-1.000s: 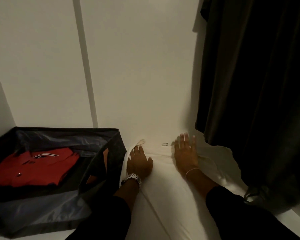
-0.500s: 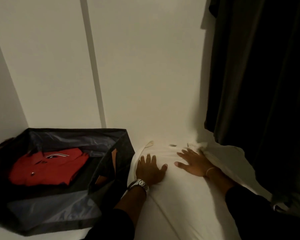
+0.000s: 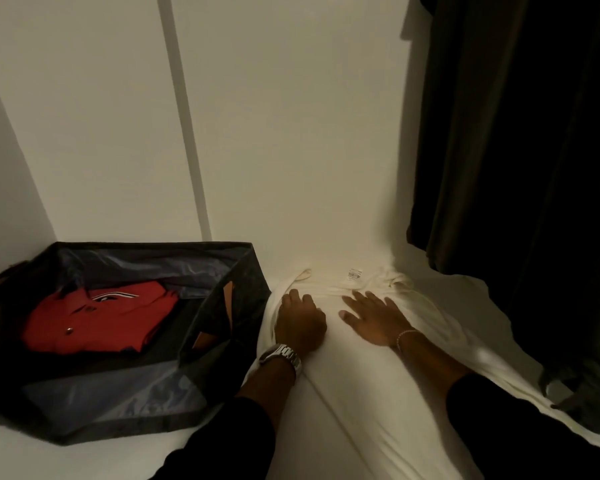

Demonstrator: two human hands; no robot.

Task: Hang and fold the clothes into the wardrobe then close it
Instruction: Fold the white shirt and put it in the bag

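A cream garment [image 3: 371, 368] lies flat on the white wardrobe shelf [image 3: 84, 459], its neck end with the small label [image 3: 354, 273] pushed up against the back wall. Both hands rest on it near that far end. The left hand [image 3: 300, 322] lies palm down at the garment's left edge, just beside the fabric storage box [image 3: 222, 306]; its fingers [image 3: 293, 296] bend over the edge, though whether they pinch cloth cannot be told. The right hand [image 3: 374, 318] lies flat with its fingers [image 3: 355, 299] straight and spread apart, pressing the cloth down. That hold looks meant to smooth the garment and pin it so that a fold stays square. A raised crease runs down the cloth from under the left wrist toward the front edge of the shelf.

The storage box sits at the shelf's left back corner and holds a folded red shirt [image 3: 97, 317]. Dark clothes [image 3: 520, 168] hang at the right, their hems reaching down to the cream garment's right side. The folding looks part-way done; the wardrobe is not yet closed.
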